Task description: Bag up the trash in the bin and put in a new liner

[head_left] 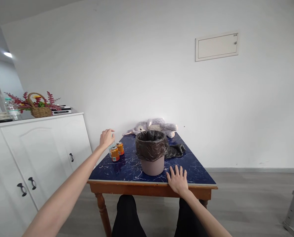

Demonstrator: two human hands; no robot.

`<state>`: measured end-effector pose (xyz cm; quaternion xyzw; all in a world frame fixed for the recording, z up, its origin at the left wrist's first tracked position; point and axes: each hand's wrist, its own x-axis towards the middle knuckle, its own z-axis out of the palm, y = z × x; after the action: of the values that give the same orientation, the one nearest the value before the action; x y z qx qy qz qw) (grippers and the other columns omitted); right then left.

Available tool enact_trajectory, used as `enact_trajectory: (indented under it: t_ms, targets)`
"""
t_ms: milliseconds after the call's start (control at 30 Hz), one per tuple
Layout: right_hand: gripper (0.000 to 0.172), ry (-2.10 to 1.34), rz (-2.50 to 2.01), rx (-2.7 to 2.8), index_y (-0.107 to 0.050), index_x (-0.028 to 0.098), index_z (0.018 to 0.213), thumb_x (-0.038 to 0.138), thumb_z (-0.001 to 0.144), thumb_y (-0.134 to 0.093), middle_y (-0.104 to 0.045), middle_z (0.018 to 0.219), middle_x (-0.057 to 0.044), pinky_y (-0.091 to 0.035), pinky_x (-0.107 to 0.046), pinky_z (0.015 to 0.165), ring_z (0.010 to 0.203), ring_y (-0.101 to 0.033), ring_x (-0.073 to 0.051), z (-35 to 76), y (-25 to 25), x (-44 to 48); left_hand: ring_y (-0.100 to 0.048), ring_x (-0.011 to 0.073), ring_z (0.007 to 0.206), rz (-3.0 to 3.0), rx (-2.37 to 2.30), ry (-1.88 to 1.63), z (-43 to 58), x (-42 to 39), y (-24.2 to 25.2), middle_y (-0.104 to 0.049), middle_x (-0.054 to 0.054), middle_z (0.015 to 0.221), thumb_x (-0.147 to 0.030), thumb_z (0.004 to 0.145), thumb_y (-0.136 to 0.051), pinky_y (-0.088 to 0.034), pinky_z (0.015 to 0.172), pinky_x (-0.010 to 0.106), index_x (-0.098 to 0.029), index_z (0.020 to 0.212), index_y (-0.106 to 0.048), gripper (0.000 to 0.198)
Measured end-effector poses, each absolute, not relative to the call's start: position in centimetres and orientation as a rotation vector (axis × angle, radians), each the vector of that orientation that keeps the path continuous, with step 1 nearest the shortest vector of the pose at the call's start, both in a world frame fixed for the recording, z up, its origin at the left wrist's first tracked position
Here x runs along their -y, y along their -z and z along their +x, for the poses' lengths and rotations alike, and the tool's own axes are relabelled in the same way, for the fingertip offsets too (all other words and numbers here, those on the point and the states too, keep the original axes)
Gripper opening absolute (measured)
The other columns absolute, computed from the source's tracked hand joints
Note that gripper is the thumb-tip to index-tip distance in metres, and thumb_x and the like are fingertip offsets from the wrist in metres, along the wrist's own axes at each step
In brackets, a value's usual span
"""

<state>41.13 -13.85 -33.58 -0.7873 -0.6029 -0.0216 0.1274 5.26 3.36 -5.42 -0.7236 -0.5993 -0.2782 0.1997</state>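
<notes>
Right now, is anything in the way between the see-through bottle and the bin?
Yes: two orange cans stand close to the bottle, on its side toward the bin. The left hand is at the bottle's top. Past the cans, blue tabletop runs to the bin, which stands taller than them.

A single head-worn camera is looking forward and down over the nearby table (131, 166) from its six-o'clock side, facing the wall (137, 72) at twelve o'clock, with the cabinet (42, 151) showing at eight.
</notes>
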Motion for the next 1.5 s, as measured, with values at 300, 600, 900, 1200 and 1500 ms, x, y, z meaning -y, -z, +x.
enact_trajectory:
  t_ms: [300, 600, 900, 1200, 1500]
  targets:
    - [0.068, 0.114, -2.285, 1.736, -0.036, 0.017, 0.168, 0.051, 0.109, -0.03, -0.03, 0.174, -0.02, -0.009, -0.065, 0.125, 0.161, -0.019, -0.049, 41.2, 33.9, 13.8, -0.066, 0.0279, 0.122, -1.921, 1.795, 0.643, 1.6, -6.4, 10.1, -0.063, 0.012, 0.143, -0.038, 0.102, -0.068, -0.058, 0.102, 0.051, -0.02, 0.138, -0.063, 0.041]
    - [0.066, 0.191, -2.278, 1.729, -0.041, 0.016, 0.167, 0.045, 0.109, -0.031, -0.034, 0.173, -0.02, -0.009, -0.065, 0.125, 0.16, -0.022, -0.048, 40.9, 33.6, 14.2, -0.061, 0.0314, 0.131, -2.059, 1.753, 0.492, 1.7, -10.6, 10.9, -0.058, 0.013, 0.15, -0.038, 0.102, -0.069, -0.053, 0.108, 0.057, -0.02, 0.144, -0.06, 0.047]
    - [0.063, 0.243, -2.29, 1.754, -0.043, 0.018, 0.166, 0.044, 0.109, -0.031, -0.038, 0.171, -0.019, -0.014, -0.065, 0.124, 0.159, -0.026, -0.048, 40.5, 33.3, 14.5, -0.068, 0.0266, 0.117, -2.13, 1.752, 0.402, 1.1, -12.2, 9.8, -0.065, 0.012, 0.139, -0.038, 0.102, -0.068, -0.06, 0.098, 0.049, -0.019, 0.136, -0.063, 0.04]
    - [0.063, 0.271, -2.276, 1.776, -0.044, 0.017, 0.165, 0.042, 0.108, -0.033, -0.039, 0.17, -0.02, -0.014, -0.066, 0.124, 0.159, -0.025, -0.049, 40.4, 33.7, 14.6, -0.068, 0.0264, 0.116, -2.124, 1.771, 0.372, 0.3, -12.4, 9.7, -0.065, 0.011, 0.137, -0.038, 0.102, -0.069, -0.06, 0.096, 0.048, -0.019, 0.136, -0.063, 0.04]
    - [0.062, 0.291, -2.263, 1.769, -0.044, 0.017, 0.165, 0.042, 0.109, -0.033, -0.04, 0.17, -0.02, -0.014, -0.066, 0.124, 0.158, -0.026, -0.049, 40.7, 34.1, 14.3, -0.068, 0.0269, 0.117, -2.114, 1.719, 0.318, 0.9, -14.1, 10.2, -0.065, 0.012, 0.138, -0.038, 0.102, -0.069, -0.06, 0.098, 0.049, -0.018, 0.137, -0.063, 0.042]
